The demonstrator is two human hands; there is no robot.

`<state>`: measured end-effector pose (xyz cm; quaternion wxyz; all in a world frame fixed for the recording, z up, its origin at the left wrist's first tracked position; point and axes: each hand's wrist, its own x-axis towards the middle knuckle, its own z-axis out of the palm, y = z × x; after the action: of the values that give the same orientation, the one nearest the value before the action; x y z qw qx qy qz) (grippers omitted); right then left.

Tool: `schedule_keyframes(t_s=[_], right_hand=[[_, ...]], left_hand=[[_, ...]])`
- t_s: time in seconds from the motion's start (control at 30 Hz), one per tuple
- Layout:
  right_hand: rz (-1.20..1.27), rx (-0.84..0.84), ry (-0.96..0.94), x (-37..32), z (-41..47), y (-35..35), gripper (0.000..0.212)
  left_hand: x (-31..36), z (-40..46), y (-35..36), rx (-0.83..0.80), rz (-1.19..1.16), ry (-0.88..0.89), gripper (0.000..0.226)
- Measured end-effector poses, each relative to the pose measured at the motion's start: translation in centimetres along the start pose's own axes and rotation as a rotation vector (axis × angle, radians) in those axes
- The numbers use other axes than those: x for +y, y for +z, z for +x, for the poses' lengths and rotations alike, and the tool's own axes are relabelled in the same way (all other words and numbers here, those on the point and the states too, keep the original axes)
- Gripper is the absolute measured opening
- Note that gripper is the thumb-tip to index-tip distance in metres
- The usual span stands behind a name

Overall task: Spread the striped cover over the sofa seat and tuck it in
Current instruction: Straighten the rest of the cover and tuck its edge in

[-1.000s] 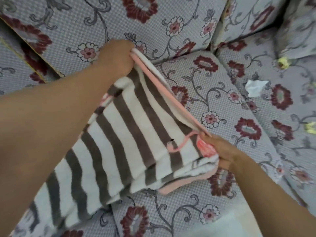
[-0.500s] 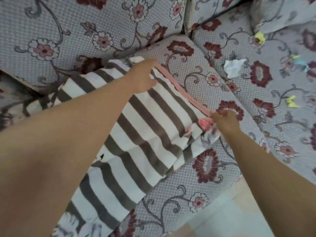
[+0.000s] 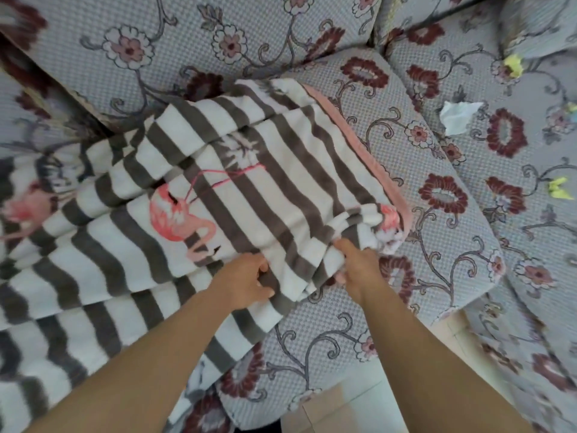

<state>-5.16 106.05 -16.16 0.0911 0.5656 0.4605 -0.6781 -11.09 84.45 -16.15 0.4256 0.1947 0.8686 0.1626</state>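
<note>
Striped cover (image 3: 193,195) lies bunched over left part of sofa seat (image 3: 443,270), pink edge running away toward backrest. Left hand (image 3: 246,284) pinches near fold; right hand (image 3: 359,267) grips bunched corner. Bare seat lies rightward, nearer right hand.

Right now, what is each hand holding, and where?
Both grip the striped cover at its bunched near edge: left hand beside right hand, towards the pink-trimmed corner.
</note>
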Motion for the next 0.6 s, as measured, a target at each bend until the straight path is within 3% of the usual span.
schedule_keyframes(t_s=[0.1, 0.23, 0.3, 0.37, 0.47, 0.6], right_hand=[[0.044, -0.049, -0.037, -0.7, -1.0, 0.6, 0.026], [-0.219, 0.176, -0.232, -1.6, -2.0, -0.8, 0.034], [-0.229, 0.258, -0.219, -1.9, -3.1, -1.8, 0.056], [-0.151, 0.251, -0.147, -2.5, -4.4, -2.3, 0.058], [-0.046, 0.121, -0.057, -2.3, -7.4, -2.6, 0.035], [0.007, -0.011, -0.039, -0.8, -10.3, -3.7, 0.021]], left_hand=[[-1.4, -2.8, 2.3, 0.013, 0.012, -0.064, 0.051], [-3.7, -6.9, 5.0, 0.059, -0.007, -0.104, 0.088], [-5.0, -9.1, 6.4, 0.071, 0.046, -0.115, 0.103], [-6.2, -11.3, 7.7, 0.120, 0.105, -0.148, 0.112], [-7.7, -15.4, 10.6, 0.256, 0.167, -0.250, 0.110], [-8.6, -19.4, 14.5, 0.434, 0.147, -0.263, 0.068]])
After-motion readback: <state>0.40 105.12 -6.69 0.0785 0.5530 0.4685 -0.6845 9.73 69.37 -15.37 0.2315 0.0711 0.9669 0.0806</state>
